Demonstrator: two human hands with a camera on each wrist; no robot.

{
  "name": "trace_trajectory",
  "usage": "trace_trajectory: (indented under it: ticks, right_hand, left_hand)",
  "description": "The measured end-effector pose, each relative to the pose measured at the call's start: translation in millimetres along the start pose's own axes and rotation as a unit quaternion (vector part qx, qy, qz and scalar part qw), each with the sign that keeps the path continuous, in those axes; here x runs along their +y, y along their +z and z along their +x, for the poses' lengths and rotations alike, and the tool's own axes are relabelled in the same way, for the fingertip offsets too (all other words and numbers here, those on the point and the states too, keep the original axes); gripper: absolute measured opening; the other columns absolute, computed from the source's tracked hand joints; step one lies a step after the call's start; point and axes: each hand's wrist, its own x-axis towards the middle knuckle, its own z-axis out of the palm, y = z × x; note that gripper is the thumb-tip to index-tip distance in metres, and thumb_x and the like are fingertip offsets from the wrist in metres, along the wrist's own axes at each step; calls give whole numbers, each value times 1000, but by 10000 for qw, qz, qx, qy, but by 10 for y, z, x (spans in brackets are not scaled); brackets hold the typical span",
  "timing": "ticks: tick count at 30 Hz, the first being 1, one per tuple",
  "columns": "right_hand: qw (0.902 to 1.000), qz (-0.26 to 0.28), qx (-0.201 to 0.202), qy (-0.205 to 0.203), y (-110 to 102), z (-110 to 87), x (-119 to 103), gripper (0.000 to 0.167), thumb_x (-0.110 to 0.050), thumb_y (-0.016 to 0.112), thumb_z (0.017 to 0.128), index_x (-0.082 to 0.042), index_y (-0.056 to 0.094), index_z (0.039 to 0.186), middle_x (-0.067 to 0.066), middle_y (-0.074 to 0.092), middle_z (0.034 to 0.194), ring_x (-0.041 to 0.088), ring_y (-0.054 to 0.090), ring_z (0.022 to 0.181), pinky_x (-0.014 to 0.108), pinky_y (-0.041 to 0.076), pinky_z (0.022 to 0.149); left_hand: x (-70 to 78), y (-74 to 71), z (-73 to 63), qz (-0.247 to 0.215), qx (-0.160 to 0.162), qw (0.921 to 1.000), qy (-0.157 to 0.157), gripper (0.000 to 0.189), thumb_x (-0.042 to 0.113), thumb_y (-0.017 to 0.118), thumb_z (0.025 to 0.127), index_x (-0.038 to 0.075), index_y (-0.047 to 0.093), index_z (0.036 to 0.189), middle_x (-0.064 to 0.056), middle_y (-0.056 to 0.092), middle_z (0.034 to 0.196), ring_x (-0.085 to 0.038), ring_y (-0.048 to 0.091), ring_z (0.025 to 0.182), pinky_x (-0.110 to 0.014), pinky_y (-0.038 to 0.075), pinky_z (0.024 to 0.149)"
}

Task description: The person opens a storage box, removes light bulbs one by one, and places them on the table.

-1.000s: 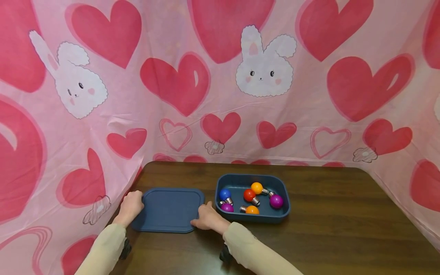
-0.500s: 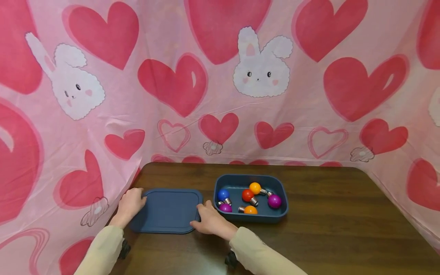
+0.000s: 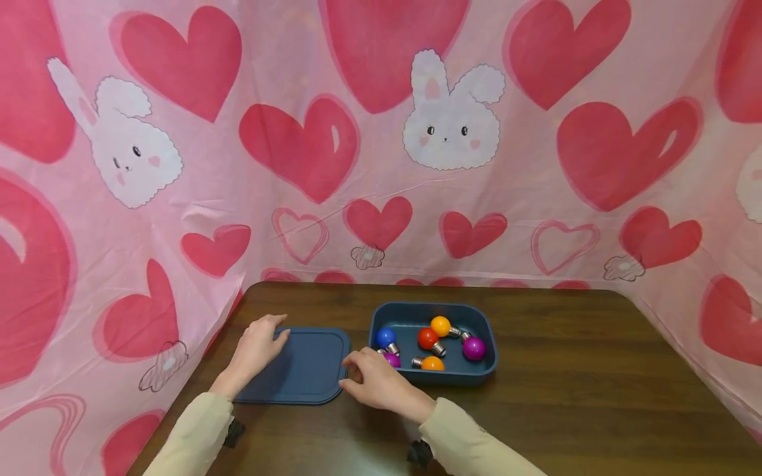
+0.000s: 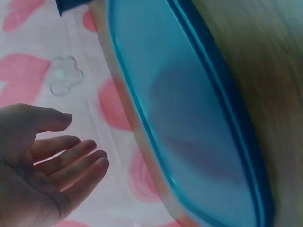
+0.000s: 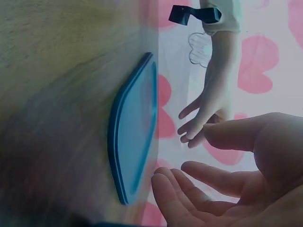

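A flat blue lid (image 3: pixel 309 367) with rounded corners lies on the left part of the table. My left hand (image 3: pixel 257 349) hovers over its left side, fingers loosely extended and holding nothing; the left wrist view shows the lid (image 4: pixel 180 104) apart from the fingers. Just off the lid's right edge is my right hand (image 3: pixel 381 382), thumb and fingers parted around bare air, as the right wrist view of the hand (image 5: pixel 227 179) confirms. Right of it stands a dark blue box (image 3: pixel 476 378) holding a blue bulb (image 3: pixel 385 336), a red bulb (image 3: pixel 426 338), and several orange and purple ones.
The brown wooden table (image 3: pixel 565 377) extends right of the box. A pink cloth (image 3: pixel 381 172) with hearts and rabbits hangs behind and along the left edge. Black straps with small mounts sit at both wrists, under pale sleeves (image 3: pixel 196 430).
Both hands have let go of the lid's edges. The left hand has risen and moved right over the lid; the right hand has drawn back slightly. The lid stays on the table.
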Motion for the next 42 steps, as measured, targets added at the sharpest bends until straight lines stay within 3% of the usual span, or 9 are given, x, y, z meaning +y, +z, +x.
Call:
trace_trajectory:
  ticks: [4,12,17,24,28,35,42]
  right_hand:
    - [9995,-57,307,-9,-87,-56,59,28,-21,72,89,-2,68,110,12,63,95,10,52,79,16,45,69]
    - [9955,-129,937,-4,-301,-157,241,25,-14,72,89,1,68,108,15,65,97,25,64,84,27,59,74]
    - [9947,54,983,282,-458,-222,366,23,-14,70,91,0,68,109,18,66,105,24,67,87,39,62,77]
    - [9915,-186,1173,535,-621,-308,570,22,-14,72,89,-1,68,107,17,66,101,20,66,83,26,60,74]
    - [9918,-264,1147,498,-708,-344,696,24,-12,72,89,1,67,108,18,69,102,23,69,85,30,62,75]
    - [9868,-547,1215,922,-803,-366,845,25,-10,74,86,1,68,108,17,67,101,26,67,88,38,61,79]
    - [9847,-776,1064,1145,-880,-368,1005,30,-10,76,85,3,67,111,18,66,102,31,66,93,44,60,84]
  left_hand:
    - [153,49,8,-90,44,9995,299,36,6,73,85,-10,67,117,-28,70,112,-43,70,101,-54,59,83]
    - [418,128,26,-272,-341,9979,477,42,10,74,87,-7,64,124,-23,70,118,-38,69,108,-53,58,88]
    - [559,168,37,-306,-440,9960,709,45,12,75,87,-5,64,127,-21,69,121,-35,69,110,-52,58,90]
    - [765,230,31,-380,-493,9924,1064,50,15,75,88,-2,60,132,-19,67,126,-34,68,112,-50,58,91]
    - [868,277,25,-340,-502,9895,1315,53,20,74,89,-1,59,135,-21,64,132,-36,64,121,-51,56,96]
    - [962,363,5,-127,-487,9794,1955,58,29,73,90,-1,57,137,-19,60,140,-34,57,132,-52,48,107]
    - [1020,444,4,-16,-831,9757,2030,64,38,66,94,1,50,143,-16,53,148,-32,49,140,-54,38,116]
